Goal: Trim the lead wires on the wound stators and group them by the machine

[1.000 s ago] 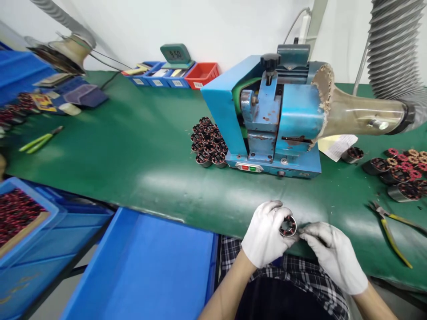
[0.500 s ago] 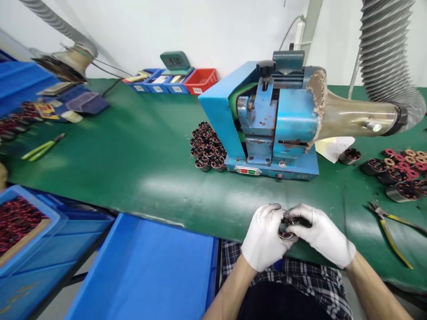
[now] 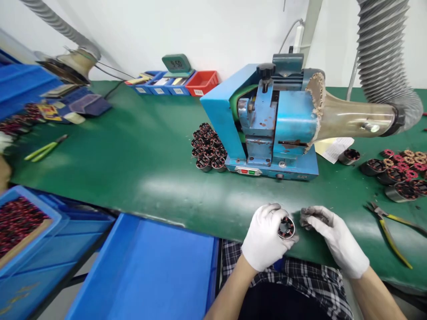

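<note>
My left hand (image 3: 264, 240), in a white glove, is closed around a motor stator (image 3: 286, 234), a short metal ring with dark and copper windings inside. The stator's open end faces up toward me, just above the bench's front edge. To its right, apart from it, is my right hand (image 3: 336, 240), gloved too, with dark, grimy fingertips. Its fingers are curled and pressed together; whether anything is between them is hidden. More stators (image 3: 209, 152) stand grouped left of the blue belt machine (image 3: 293, 113), behind my hands.
Pliers with yellow handles (image 3: 387, 226) lie at right, before more stators (image 3: 400, 191) and red and tan wound cores (image 3: 408, 160). Green-handled pliers (image 3: 46, 147) lie at left. A blue crate (image 3: 156, 266) sits below the bench edge. A suction pipe (image 3: 356, 116) meets the machine.
My right hand has drawn away from the stator to the right. The left hand keeps its hold in nearly the same place, and the stator's opening now shows fully.
</note>
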Tool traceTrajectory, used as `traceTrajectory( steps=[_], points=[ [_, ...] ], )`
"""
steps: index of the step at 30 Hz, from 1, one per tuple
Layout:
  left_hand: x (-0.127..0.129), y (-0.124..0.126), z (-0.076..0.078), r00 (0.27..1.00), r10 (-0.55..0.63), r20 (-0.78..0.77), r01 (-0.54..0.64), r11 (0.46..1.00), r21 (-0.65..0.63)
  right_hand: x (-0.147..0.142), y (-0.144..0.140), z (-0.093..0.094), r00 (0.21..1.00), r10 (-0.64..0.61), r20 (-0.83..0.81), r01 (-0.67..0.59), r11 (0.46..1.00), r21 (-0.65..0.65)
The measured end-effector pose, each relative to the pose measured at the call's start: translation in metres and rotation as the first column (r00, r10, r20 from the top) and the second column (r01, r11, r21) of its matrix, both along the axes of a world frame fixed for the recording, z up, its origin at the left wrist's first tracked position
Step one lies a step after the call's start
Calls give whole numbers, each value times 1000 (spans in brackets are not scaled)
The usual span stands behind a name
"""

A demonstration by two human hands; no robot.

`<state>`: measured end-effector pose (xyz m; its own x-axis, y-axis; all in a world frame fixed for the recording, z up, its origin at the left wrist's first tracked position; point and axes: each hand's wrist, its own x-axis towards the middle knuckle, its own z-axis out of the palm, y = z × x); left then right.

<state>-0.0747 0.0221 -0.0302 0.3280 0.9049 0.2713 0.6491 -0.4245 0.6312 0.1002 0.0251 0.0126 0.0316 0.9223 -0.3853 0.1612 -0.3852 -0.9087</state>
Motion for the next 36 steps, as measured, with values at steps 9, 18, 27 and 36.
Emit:
traceTrajectory(
  steps=[9,18,27,36],
  points=[
    [-1,-1,-4,1000,-4,-16,4,1000,7,-11,7,-4,927,341,154,-357,930,88],
    [0,-1,-2,1000,-7,15,7,1000,1,-19,-5,-5,934,155,322,-226,954,196],
    [-1,0,1,1000,-8,17,8,1000,3,-7,-5,-4,995,-102,-21,103,935,339],
    [1,2,6,999,37,11,-36,999,-24,-15,16,-7,867,423,263,-479,853,206]
  ],
)
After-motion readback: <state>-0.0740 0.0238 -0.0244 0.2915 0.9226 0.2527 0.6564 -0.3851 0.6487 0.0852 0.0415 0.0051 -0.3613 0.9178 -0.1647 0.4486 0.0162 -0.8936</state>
